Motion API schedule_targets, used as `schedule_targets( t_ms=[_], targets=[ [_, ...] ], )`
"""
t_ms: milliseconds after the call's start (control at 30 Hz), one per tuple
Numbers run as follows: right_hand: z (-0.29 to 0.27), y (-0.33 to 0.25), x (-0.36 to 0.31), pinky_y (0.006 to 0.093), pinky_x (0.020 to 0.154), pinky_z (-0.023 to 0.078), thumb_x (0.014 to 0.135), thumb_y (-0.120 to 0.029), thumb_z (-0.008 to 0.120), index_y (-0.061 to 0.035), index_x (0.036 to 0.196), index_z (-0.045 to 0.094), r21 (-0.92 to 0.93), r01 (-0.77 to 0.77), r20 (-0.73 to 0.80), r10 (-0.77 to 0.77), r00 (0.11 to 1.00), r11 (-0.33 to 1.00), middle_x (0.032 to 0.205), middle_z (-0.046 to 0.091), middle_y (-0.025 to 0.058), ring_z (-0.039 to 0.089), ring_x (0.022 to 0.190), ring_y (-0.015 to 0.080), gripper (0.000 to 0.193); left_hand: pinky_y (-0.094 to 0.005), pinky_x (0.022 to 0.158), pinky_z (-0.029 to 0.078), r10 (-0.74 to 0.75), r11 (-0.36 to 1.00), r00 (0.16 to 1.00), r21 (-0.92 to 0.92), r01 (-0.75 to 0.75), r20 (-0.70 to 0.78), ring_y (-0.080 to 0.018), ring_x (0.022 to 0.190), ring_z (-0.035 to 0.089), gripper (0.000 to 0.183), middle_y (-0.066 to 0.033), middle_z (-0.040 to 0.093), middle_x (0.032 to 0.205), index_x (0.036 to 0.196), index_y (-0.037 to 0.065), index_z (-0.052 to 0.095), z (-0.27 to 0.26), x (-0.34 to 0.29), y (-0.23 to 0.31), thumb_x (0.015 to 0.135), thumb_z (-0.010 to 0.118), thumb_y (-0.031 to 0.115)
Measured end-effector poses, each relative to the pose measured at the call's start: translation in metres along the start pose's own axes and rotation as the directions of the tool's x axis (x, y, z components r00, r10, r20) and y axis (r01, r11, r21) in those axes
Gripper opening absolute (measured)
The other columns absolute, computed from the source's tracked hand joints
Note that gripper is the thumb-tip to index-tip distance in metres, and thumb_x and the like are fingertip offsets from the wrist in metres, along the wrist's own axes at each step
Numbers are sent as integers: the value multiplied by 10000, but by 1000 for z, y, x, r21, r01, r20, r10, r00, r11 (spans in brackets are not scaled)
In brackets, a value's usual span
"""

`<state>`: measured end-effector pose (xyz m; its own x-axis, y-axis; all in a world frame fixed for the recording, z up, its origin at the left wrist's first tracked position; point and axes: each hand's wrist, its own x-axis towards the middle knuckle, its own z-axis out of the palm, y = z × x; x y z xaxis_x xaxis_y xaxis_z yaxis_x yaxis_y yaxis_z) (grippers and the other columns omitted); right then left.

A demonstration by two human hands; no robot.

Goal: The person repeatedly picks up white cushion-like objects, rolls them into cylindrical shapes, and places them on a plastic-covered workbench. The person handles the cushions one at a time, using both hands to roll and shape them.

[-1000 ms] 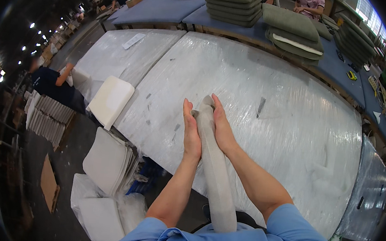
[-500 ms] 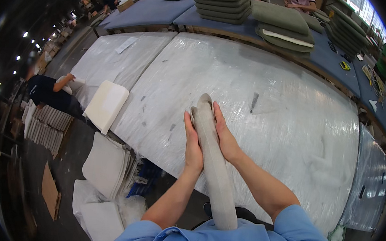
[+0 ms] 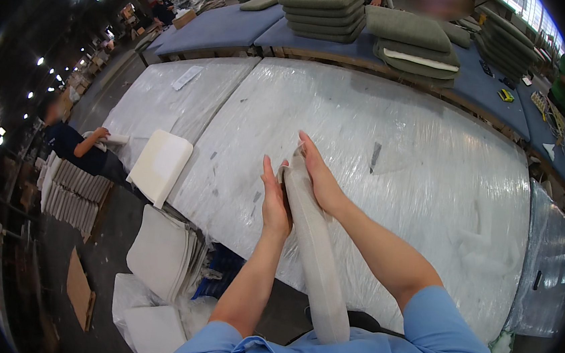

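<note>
A light grey fabric-covered seat cushion [image 3: 318, 267] stands on edge in front of me, its near end against my shirt and its far end over the table. My left hand [image 3: 275, 203] lies along its left side, fingers stretched out and pointing away from me. On the opposite side my right hand [image 3: 320, 180] is flat against the cover near the far end, fingers straight. The cushion is between my two open palms. A loose fold of the cover shows at the far end, between the hands. My thumbs are mostly hidden.
Plastic-wrapped table [image 3: 425, 155] beneath my hands. A cream foam pad [image 3: 161, 166] lies at its left edge; white pads [image 3: 158, 250] are stacked below. Beyond, a blue table [image 3: 208, 30] carries green cushions [image 3: 320, 15]. A co-worker [image 3: 80, 145] stands at left.
My left hand has shifted slightly left and its fingers point more upward. My right hand has moved a little further toward the cushion's far end. The whole view has shifted slightly.
</note>
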<state>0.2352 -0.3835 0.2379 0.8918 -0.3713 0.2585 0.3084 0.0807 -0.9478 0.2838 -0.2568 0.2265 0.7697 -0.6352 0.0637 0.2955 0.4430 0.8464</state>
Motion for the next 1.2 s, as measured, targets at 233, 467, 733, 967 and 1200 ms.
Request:
schedule_targets(
  t_ms=[233,467,733,967,1200],
  targets=[
    [4,25,33,496,1286,133,1066,-718,291,-228,1702,165,44,-61,-58,64,996,997,1704,225,207,165,1599,350,813,-445,1285,190,-100,900,990,415,134,-103,-351,1610,167,810,-206,53,1759,1711,224,38,14,54,3,1085,250,693],
    [-8,42,28,478,1297,110,1062,-722,297,-146,1703,103,-34,-87,39,88,995,996,1733,171,184,140,1611,321,883,-438,1299,133,-5,918,1000,397,7,-5,-354,1621,115,824,-181,61,1764,1710,208,26,13,58,9,1081,229,701],
    [11,38,38,432,1303,109,1104,-622,295,-82,1691,131,-25,42,31,-42,999,999,1740,164,199,129,1616,331,814,-426,1301,107,-125,971,985,191,145,-116,-312,1618,118,893,-189,109,1757,1710,180,54,-20,51,-2,1050,252,749],
    [-23,41,32,430,1305,83,1106,-621,282,-95,1694,110,-10,-68,-25,68,997,998,1751,126,189,82,1625,328,807,-460,1302,99,-58,966,996,246,74,-73,-321,1632,-5,865,-163,9,1770,1707,230,-13,6,68,-8,1058,249,739],
    [-23,61,8,400,1311,58,1119,-592,279,-31,1685,63,36,-123,-101,126,987,992,1765,57,169,48,1631,288,826,-447,1309,88,-82,951,994,294,101,-77,-320,1632,6,917,-161,-6,1771,1704,195,-32,30,66,-8,1045,269,757]
  ],
)
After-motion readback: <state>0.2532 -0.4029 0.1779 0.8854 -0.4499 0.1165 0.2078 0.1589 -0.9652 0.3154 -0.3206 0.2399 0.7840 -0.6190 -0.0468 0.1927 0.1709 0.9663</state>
